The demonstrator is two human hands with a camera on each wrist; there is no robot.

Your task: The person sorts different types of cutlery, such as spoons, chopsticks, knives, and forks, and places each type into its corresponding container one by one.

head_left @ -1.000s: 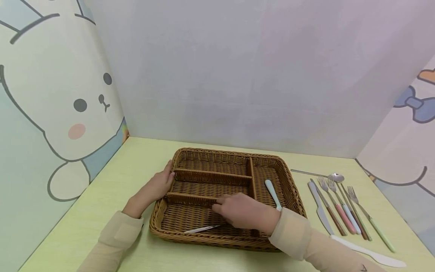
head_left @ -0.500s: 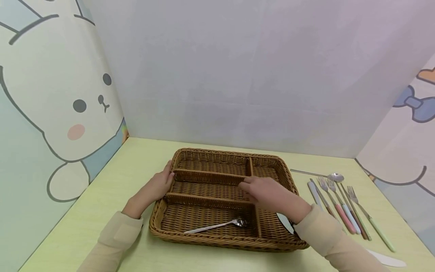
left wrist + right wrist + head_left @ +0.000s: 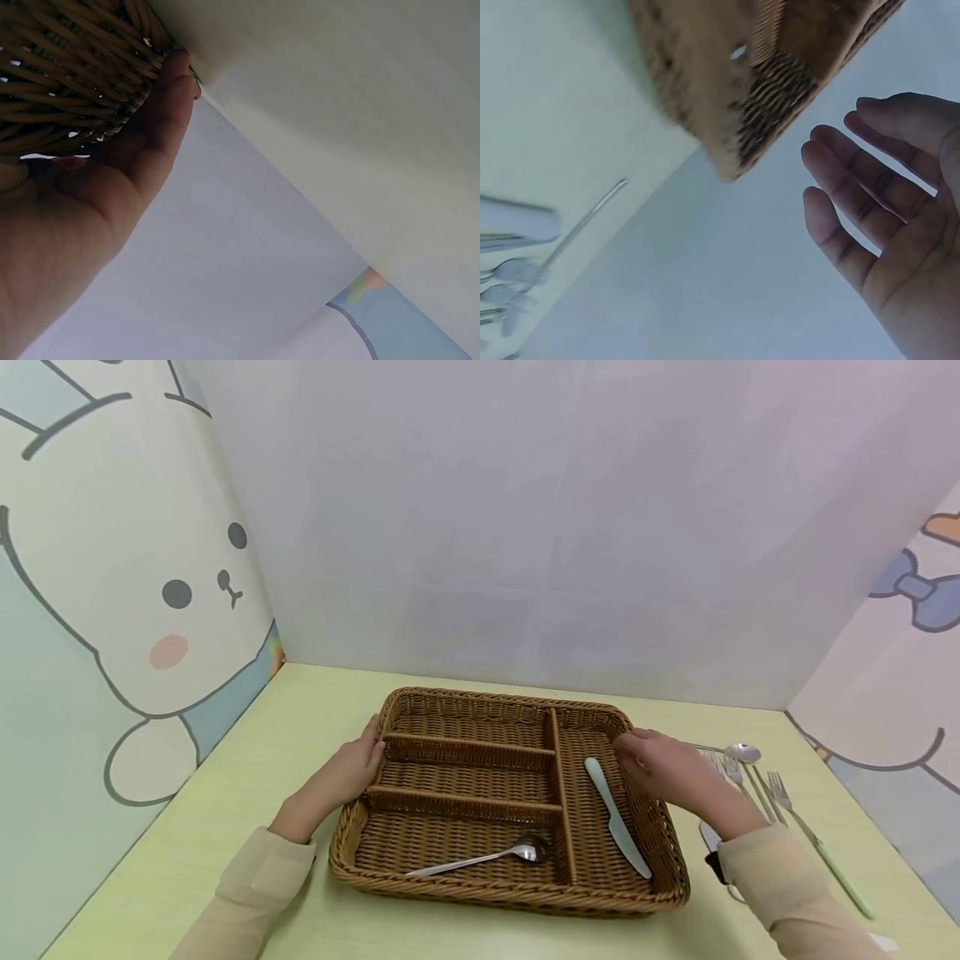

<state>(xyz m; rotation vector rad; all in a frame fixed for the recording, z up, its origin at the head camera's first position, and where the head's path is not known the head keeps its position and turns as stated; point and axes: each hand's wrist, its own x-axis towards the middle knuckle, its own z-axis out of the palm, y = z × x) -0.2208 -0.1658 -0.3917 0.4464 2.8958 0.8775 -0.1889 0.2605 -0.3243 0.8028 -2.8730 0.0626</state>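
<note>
A brown wicker cutlery tray (image 3: 480, 806) with divided compartments stands on the table. My left hand (image 3: 348, 768) holds its left side, thumb at the rim and fingers along the outer wall (image 3: 82, 75). Above the tray's right rim, my right hand (image 3: 667, 768) hangs with loosely bent fingers. The right wrist view shows that hand (image 3: 889, 195) holding nothing, apart from the tray (image 3: 720, 82). A silver spoon (image 3: 480, 858) lies in the front left compartment. In the right compartment rests a pale blue knife (image 3: 617, 818).
To the right lie several forks, including a green-handled one (image 3: 821, 852), and a metal spoon (image 3: 742, 753). My right arm partly covers other cutlery; a white handle end (image 3: 883, 942) shows near the front. A pale wall (image 3: 525, 568) stands behind the table.
My right hand has moved right from above the front left compartment, leaving the spoon there, across to the right rim. My left hand keeps its place on the tray.
</note>
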